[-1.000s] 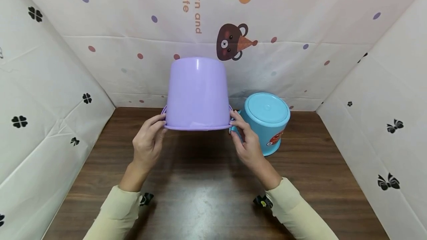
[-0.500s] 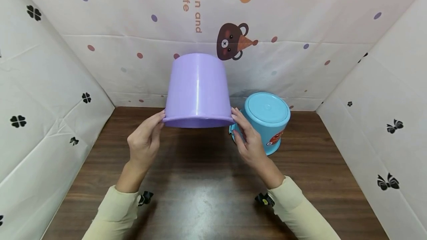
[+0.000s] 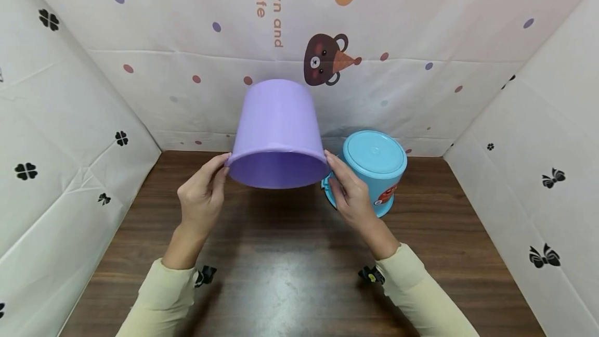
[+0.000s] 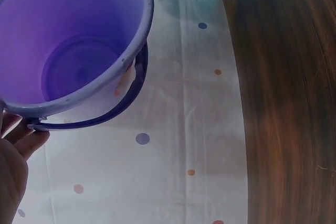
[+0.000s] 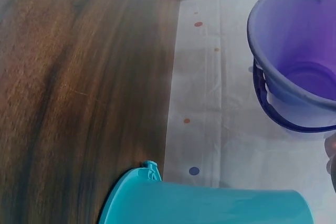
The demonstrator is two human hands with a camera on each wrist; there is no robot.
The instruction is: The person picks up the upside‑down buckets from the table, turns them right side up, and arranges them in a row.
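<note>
A purple plastic bucket [image 3: 279, 118] is held above the table, tilted with its mouth down and toward me, so part of its inside shows. My left hand [image 3: 201, 196] pinches the rim at its left side, and my right hand [image 3: 351, 191] grips the rim at the right. In the left wrist view the bucket's handle [image 4: 118, 109] hangs behind the rim, close to my left fingers [image 4: 32, 142]. Just beyond my right hand, a light blue bucket [image 3: 374, 155] stands upside down on the table, its base facing up.
The brown wood-grain table [image 3: 281, 274] spreads beneath both hands. A pale printed backdrop [image 3: 196, 108] rises behind it, and white side walls [image 3: 61, 170] stand at left and right. A red sticker [image 3: 386, 194] marks the blue bucket's front.
The purple bucket has tipped so that its mouth turns toward me, and its inside has come into view. My left hand has shifted slightly left with the rim. The blue bucket stays put.
</note>
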